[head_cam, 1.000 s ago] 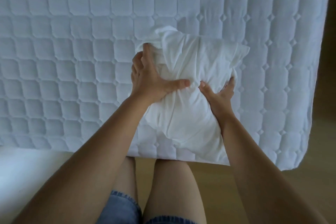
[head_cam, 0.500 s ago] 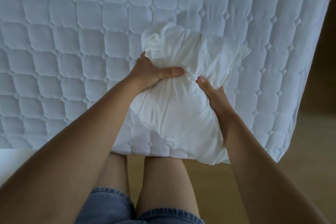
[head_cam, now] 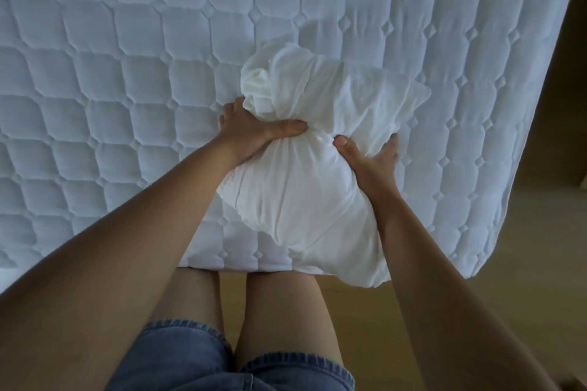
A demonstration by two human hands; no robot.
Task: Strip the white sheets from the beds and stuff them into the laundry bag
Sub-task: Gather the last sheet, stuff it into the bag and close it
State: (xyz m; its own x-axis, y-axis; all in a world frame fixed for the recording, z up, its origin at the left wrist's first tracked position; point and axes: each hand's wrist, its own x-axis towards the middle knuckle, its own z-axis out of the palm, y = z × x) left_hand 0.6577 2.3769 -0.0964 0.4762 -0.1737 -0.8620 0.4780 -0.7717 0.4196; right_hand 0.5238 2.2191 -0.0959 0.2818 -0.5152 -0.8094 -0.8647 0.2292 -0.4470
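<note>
A stuffed white cloth bundle (head_cam: 305, 200), likely the laundry bag filled with sheets, lies on the bare quilted mattress (head_cam: 127, 73) near its front edge. White fabric bulges out above a cinched neck. My left hand (head_cam: 254, 133) grips that neck from the left, thumb across the gathered cloth. From the right, my right hand (head_cam: 370, 159) clasps the same neck, thumb on top and fingers round the far side.
The mattress's front edge runs just ahead of my legs, and its right corner (head_cam: 476, 270) hangs over the wooden floor (head_cam: 524, 247). The bundle's lower end overhangs the front edge. My denim shorts (head_cam: 222, 359) show at the bottom.
Both hands have squeezed the bundle's neck tighter, and the left hand's fingers have slid down from the top fabric to the neck. The view has moved closer to the mattress.
</note>
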